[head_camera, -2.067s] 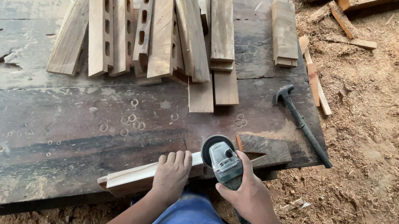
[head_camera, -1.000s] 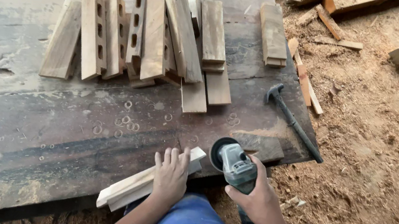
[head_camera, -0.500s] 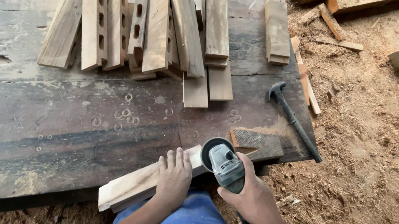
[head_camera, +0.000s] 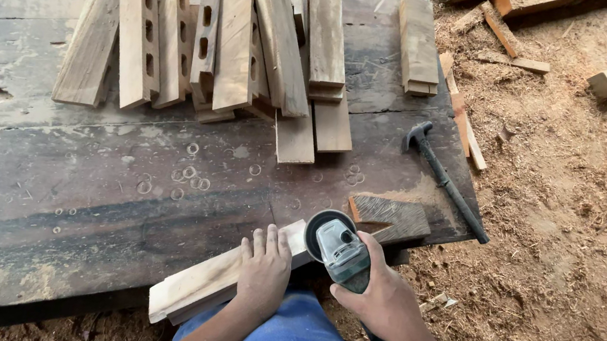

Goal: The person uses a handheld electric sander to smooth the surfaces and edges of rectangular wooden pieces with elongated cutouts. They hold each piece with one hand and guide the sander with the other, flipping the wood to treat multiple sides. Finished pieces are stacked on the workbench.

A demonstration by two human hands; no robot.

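Pressing flat on a pale wood strip [head_camera: 215, 280], the left hand [head_camera: 265, 267] lies open, fingers spread, pinning the strip against the near edge of the dark workbench [head_camera: 82, 188]. The right hand [head_camera: 380, 298] is closed around the body of a grey angle grinder [head_camera: 336, 249], whose round disc meets the strip's right end. A cord trails down behind the wrist.

Judging by its look, the strip is stiff, light and dusty, so it could skid; the flat top near the disc is the sensible place to hold it down. The grinder seems the heavier thing and is best gripped round its body.

Farther back lie 2 slotted wood pieces [head_camera: 157, 38] among plain boards [head_camera: 418, 41], and a hammer [head_camera: 443, 177] rests at the right. Sawdust [head_camera: 569, 229] covers the ground beyond.
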